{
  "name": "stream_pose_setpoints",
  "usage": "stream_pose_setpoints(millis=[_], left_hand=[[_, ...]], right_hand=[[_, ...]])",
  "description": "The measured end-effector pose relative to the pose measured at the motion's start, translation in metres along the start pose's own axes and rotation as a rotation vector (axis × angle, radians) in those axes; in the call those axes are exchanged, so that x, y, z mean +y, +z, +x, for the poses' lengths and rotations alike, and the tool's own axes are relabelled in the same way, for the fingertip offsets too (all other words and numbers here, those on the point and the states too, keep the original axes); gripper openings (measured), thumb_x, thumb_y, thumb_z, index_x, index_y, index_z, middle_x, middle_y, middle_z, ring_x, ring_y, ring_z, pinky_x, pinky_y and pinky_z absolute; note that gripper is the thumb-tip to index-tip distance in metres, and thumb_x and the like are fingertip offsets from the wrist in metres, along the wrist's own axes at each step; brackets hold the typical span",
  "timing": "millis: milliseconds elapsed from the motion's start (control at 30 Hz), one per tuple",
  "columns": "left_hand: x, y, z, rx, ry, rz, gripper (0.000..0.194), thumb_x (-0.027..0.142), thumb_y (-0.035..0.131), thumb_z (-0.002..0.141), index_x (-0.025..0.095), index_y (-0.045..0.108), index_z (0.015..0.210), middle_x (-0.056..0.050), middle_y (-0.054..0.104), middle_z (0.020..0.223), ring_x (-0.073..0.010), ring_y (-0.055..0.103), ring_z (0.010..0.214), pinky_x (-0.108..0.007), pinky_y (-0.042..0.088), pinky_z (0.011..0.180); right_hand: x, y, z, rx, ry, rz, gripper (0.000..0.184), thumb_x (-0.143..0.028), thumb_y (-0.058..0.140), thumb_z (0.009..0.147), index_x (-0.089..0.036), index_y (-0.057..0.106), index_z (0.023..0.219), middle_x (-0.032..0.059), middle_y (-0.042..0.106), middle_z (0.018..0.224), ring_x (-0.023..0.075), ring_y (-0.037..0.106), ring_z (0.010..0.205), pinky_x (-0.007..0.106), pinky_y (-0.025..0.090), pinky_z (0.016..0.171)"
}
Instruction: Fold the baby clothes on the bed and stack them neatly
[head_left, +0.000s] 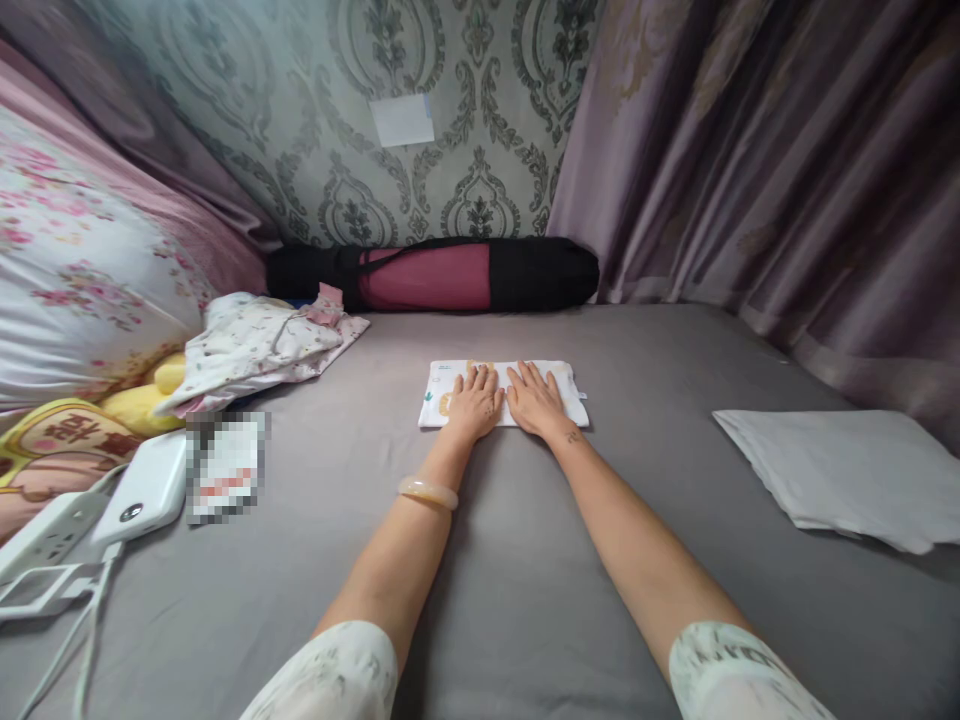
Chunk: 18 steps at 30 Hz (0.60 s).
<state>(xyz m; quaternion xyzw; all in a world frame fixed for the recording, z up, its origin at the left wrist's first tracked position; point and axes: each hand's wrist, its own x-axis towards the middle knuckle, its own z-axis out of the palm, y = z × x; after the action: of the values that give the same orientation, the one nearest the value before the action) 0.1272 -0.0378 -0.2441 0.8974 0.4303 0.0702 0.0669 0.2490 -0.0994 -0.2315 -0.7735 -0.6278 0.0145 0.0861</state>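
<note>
A white folded cloth (pixel 571 408) with a yellow and green print lies flat on the grey bed sheet (pixel 495 560), in the middle of the head view. On its left half rests my left hand (pixel 475 402), palm down with the fingers stretched out. My right hand (pixel 535 399) lies flat on the right half, its fingers also extended. The two hands are side by side with a narrow gap between the thumbs. Most of the print is covered by them. A small tag sticks out at the cloth's right edge.
A black and maroon long bag (pixel 427 276) lies against the wall. At left are a crumpled floral cloth (pixel 255 345), yellow plush items (pixel 135 405), a white power bank (pixel 146 485) with a cable, and a power strip (pixel 56 530). A folded white cloth (pixel 855 465) lies at right.
</note>
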Motion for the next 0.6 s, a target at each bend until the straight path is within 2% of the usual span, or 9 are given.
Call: stream_pose_setpoints(millis=[133,233,400,500,600], left_hand=[[0.000,-0.004,0.000,-0.006,-0.002,-0.025,0.058,0.040,0.023,0.100,0.014,0.033,0.150,-0.012,0.026,0.159,-0.0290,0.017,0.148,-0.051,0.015,0.119],[-0.003,-0.011,0.001,0.012,-0.003,-0.093,0.054,0.037,0.026,0.100,0.014,0.036,0.148,-0.012,0.032,0.157,-0.0269,0.023,0.147,-0.048,0.021,0.118],[-0.023,-0.020,0.008,0.176,-0.086,-0.231,0.046,0.022,0.028,0.097,0.013,0.046,0.139,-0.012,0.050,0.144,-0.0191,0.045,0.134,-0.033,0.036,0.111],[-0.037,-0.019,0.010,0.188,-0.147,-0.281,0.047,0.017,0.031,0.094,0.011,0.046,0.139,-0.012,0.056,0.139,-0.0183,0.051,0.129,-0.029,0.039,0.109],[-0.045,-0.016,0.011,0.191,-0.184,-0.329,0.049,0.016,0.032,0.093,0.010,0.045,0.140,-0.012,0.056,0.139,-0.0198,0.052,0.128,-0.030,0.040,0.108]], right_hand=[[0.001,-0.001,0.002,-0.009,-0.001,-0.008,0.054,-0.030,0.024,0.099,-0.015,0.036,0.150,0.0109,0.026,0.159,0.0259,0.020,0.147,0.050,0.013,0.117],[-0.005,-0.005,0.006,-0.022,0.008,-0.007,0.054,-0.030,0.024,0.099,-0.014,0.037,0.149,0.0125,0.028,0.158,0.0264,0.020,0.146,0.051,0.011,0.117],[-0.029,-0.005,0.015,0.000,-0.036,0.042,0.054,-0.033,0.023,0.100,-0.015,0.037,0.149,0.0112,0.028,0.158,0.0246,0.019,0.147,0.049,0.010,0.118],[-0.038,0.002,0.016,-0.013,-0.028,0.060,0.056,-0.036,0.024,0.100,-0.013,0.034,0.151,0.0119,0.028,0.158,0.0258,0.020,0.146,0.050,0.012,0.118],[-0.040,0.009,0.015,0.003,-0.017,0.059,0.056,-0.036,0.024,0.100,-0.013,0.034,0.151,0.0116,0.028,0.158,0.0260,0.021,0.146,0.050,0.012,0.118]])
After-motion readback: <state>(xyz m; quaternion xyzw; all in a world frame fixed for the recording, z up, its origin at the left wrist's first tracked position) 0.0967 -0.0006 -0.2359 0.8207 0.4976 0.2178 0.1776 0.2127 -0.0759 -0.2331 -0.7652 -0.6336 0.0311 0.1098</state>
